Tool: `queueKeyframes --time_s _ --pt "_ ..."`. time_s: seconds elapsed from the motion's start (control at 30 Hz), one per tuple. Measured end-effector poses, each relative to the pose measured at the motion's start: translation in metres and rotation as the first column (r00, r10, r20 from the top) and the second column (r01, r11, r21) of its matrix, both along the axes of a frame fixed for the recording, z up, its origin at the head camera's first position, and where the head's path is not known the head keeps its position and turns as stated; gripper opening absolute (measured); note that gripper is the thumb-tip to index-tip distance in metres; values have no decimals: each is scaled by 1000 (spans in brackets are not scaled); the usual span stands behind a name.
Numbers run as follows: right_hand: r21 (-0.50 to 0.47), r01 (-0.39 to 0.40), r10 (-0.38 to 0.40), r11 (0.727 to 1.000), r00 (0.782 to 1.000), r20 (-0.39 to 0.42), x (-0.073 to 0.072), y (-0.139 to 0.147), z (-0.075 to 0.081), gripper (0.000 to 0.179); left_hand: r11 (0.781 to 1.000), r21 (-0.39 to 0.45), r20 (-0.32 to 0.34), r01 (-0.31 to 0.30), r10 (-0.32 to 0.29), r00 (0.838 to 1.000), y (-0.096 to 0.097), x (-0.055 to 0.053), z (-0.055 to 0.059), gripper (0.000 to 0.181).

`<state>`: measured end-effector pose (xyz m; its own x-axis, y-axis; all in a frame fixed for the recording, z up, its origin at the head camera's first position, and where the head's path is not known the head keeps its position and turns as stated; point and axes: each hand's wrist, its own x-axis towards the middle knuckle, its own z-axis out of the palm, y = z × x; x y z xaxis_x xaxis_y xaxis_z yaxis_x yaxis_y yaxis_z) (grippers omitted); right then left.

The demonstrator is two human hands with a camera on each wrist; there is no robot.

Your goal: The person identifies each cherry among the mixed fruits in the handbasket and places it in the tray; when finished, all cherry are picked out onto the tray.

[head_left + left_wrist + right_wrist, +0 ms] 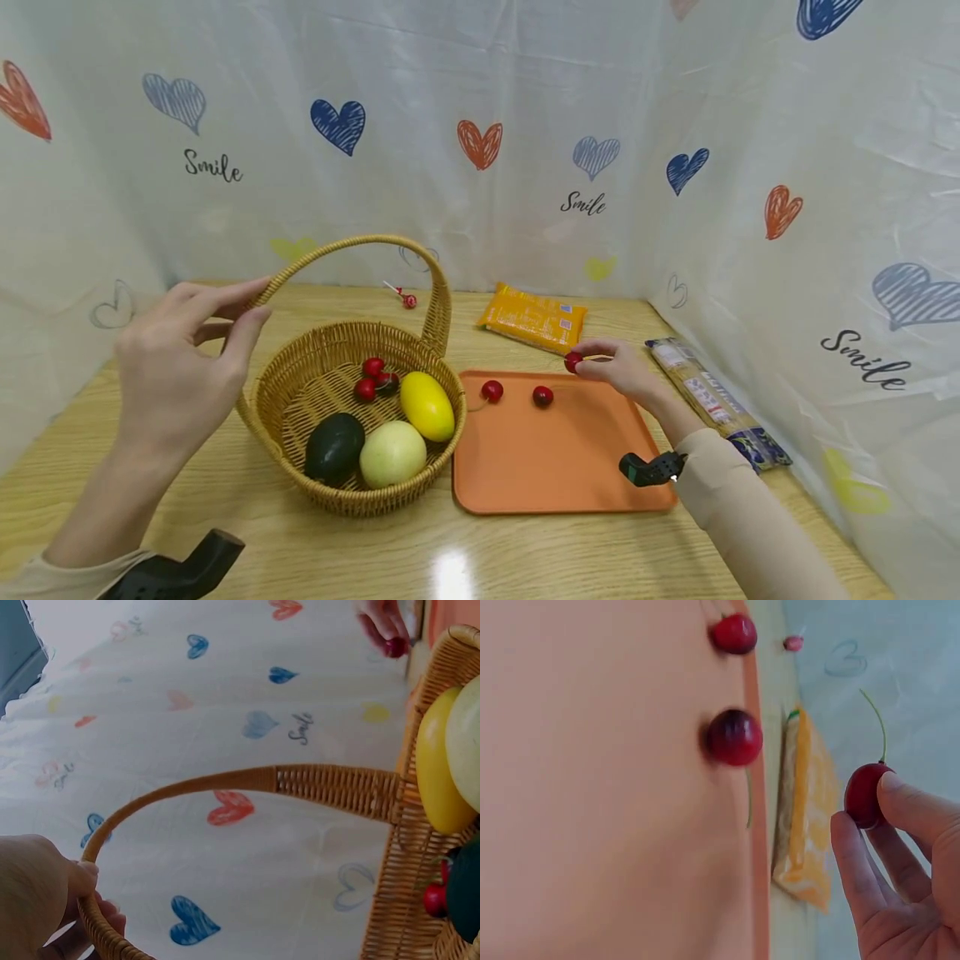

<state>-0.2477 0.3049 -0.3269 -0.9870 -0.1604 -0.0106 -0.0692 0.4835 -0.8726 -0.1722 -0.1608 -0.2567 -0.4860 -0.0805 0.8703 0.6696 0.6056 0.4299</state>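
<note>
Left hand (183, 358): thumb and fingers closed on the left side of the handle (390, 240); no gap remains beyond its thickness.
Handle axis: arched above the rim, running from near left to far right.
Wicker basket (360, 500): upright on the tabletop (525, 550), opening upward, just left of the tray.
Dark green fruit (334, 447): near side of the basket; long axis slants from lower left to upper right.
Basket cherries (365, 390): three, clustered toward the far side.
Pale green fruit (393, 456): round, beside the dark green fruit.
Yellow fruit (427, 406): right side of the basket; long axis slants from upper left to lower right.
Lollipop (408, 301): behind the basket; stick points to the far left.
Orange tray (562, 467): flat, long axis left to right.
Left tray cherry (492, 391): stem toward the basket.
Right tray cherry (543, 397): stem toward the right.
Orange packet (532, 319): behind the tray, long axis roughly left to right.
Held cherry (573, 362): raised at the tray's far edge; stem points up in the right wrist view.
Right hand (618, 367): thumb and fingertips pinch the held cherry, parted only by its width.
Long packet (712, 400): right of the tray, long axis from far left to near right.
</note>
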Motion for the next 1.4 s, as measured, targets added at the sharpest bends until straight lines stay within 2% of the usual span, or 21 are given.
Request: queueKeyframes --time_s 0.17,0.27,0.5,0.63,0.8,0.87,1.2,1.4 --pt "121 85 -81 989 996 -40 5 25 -6 36 1000 -2 1 -2 3 1000 0 0 0 29" --pt "179 93 -85 979 995 -51 8 35 -7 37 1000 -2 0 -5 5 1000 0 0 0 29" --pt "187 108 -106 976 994 -19 10 42 -14 39 1000 -10 -10 -7 7 1000 1 0 0 28" --pt "196 75 -75 978 997 -4 9 45 -25 39 1000 -11 -9 -4 4 1000 1 0 1 28" --pt "298 59 -56 953 998 -19 8 47 -35 33 1000 -9 -7 -5 5 1000 1 1 1 28" --pt "354 70 -63 933 998 -31 9 46 -37 30 1000 -18 -8 -6 6 1000 1 2 2 27" --pt "334 63 -66 940 998 -2 9 43 -40 30 997 -71 -3 -17 17 1000 -3 4 2 25" --pt "339 48 -55 940 998 12 12 45 -37 35 1000 -8 -8 -4 4 1000 3 0 1 27"
